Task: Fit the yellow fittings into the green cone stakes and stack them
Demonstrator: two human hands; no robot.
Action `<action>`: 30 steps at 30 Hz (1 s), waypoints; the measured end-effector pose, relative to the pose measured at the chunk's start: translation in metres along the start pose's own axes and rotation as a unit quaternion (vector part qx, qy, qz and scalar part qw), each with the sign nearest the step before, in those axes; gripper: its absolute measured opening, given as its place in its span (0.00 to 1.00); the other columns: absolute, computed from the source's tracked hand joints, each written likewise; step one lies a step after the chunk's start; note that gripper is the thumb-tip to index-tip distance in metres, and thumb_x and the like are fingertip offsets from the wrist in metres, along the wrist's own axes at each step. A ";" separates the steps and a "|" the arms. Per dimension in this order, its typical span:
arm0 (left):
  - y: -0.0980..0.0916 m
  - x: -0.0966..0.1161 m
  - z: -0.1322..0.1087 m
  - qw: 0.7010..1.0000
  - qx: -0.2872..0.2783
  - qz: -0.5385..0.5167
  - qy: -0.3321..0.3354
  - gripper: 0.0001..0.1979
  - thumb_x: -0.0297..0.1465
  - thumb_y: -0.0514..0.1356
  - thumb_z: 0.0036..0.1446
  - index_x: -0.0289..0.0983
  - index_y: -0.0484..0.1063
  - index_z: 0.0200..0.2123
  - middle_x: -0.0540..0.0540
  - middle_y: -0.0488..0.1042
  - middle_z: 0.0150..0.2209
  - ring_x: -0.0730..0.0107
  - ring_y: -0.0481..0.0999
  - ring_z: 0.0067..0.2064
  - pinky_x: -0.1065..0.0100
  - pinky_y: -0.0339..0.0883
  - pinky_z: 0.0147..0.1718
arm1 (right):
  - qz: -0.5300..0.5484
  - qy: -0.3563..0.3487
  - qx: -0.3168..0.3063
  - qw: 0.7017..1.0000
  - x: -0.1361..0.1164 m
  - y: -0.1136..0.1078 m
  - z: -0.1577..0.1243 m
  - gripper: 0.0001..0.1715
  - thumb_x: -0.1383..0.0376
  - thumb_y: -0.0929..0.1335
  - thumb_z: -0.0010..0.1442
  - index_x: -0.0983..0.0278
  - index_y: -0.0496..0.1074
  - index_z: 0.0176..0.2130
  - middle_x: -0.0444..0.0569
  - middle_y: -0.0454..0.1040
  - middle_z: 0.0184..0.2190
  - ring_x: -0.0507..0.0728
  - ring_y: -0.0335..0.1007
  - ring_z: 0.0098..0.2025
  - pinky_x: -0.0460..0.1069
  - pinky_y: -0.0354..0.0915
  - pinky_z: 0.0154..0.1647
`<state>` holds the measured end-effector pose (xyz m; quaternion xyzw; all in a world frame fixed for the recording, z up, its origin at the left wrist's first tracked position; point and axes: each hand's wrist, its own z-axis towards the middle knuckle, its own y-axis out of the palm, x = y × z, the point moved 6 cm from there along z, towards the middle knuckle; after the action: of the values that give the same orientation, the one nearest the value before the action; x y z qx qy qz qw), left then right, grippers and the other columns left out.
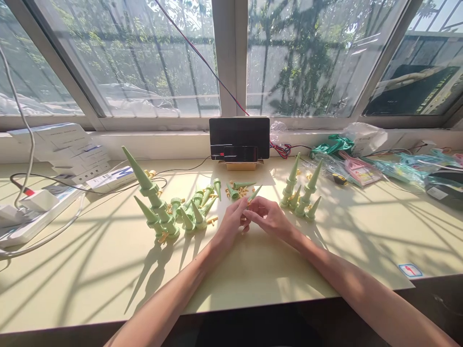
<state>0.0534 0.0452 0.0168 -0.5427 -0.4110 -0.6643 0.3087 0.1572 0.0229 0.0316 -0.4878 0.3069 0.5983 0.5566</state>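
My left hand (pixel 231 222) and my right hand (pixel 267 218) meet at the middle of the table, fingers pinched together on one small green cone spike (pixel 254 193) whose tip points up and away. A small tan piece shows between the fingers. To the left stand stacked green cones (pixel 152 197) and a loose heap of cones (pixel 197 205) with small tan parts. To the right stand more upright stacked cones (pixel 302 193). A few loose cones and tan bits (pixel 240 188) lie just beyond my hands.
A dark phone on a stand (pixel 239 140) sits at the window sill. A white power strip with cables (pixel 32 207) lies at the left, papers (pixel 68 149) behind it. Plastic bags and packaging (pixel 354 159) crowd the right rear. The pale yellow table's (pixel 108 270) front edge is near me.
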 end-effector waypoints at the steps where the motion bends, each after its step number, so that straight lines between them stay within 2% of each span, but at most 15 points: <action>1: 0.000 0.000 0.000 1.000 0.000 -0.006 0.000 0.23 0.51 0.57 0.59 0.35 0.68 0.32 0.54 0.57 0.24 0.80 0.56 0.22 0.75 0.53 0.16 | -0.001 0.002 0.000 1.000 0.001 0.000 0.000 0.19 0.50 0.69 0.62 0.63 0.66 0.36 0.46 0.75 0.28 0.56 0.77 0.29 0.49 0.71 0.28; 6: 0.001 -0.001 0.000 1.000 -0.003 -0.012 0.002 0.24 0.52 0.55 0.61 0.35 0.71 0.39 0.54 0.56 0.25 0.80 0.55 0.22 0.75 0.53 0.16 | -0.029 0.003 0.017 0.999 0.004 -0.003 0.001 0.20 0.48 0.69 0.61 0.62 0.67 0.35 0.46 0.75 0.27 0.56 0.76 0.27 0.49 0.68 0.26; 12: -0.003 -0.002 0.000 1.000 0.026 -0.006 -0.003 0.28 0.53 0.55 0.60 0.35 0.72 0.49 0.55 0.56 0.24 0.78 0.55 0.22 0.75 0.54 0.17 | -0.063 -0.017 0.046 0.997 0.002 -0.007 0.001 0.23 0.46 0.70 0.59 0.62 0.68 0.31 0.45 0.72 0.23 0.55 0.72 0.26 0.48 0.65 0.24; 23: -0.003 0.001 0.000 0.999 0.040 0.022 0.002 0.32 0.54 0.51 0.62 0.34 0.71 0.55 0.54 0.57 0.24 0.76 0.57 0.22 0.73 0.54 0.17 | -0.064 -0.033 0.051 0.996 0.003 -0.007 0.001 0.21 0.48 0.69 0.61 0.62 0.67 0.30 0.44 0.71 0.22 0.52 0.68 0.23 0.47 0.61 0.23; 30: -0.008 0.002 0.000 0.992 0.079 0.081 0.049 0.31 0.52 0.48 0.65 0.37 0.68 0.59 0.52 0.58 0.25 0.76 0.57 0.23 0.74 0.55 0.18 | -0.116 -0.061 0.084 0.988 0.004 -0.010 0.003 0.20 0.52 0.66 0.64 0.63 0.67 0.29 0.43 0.68 0.21 0.50 0.59 0.22 0.46 0.56 0.23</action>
<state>0.0461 0.0488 0.0175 -0.5151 -0.4015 -0.6283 0.4228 0.1666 0.0292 0.0308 -0.4341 0.2633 0.5302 0.6791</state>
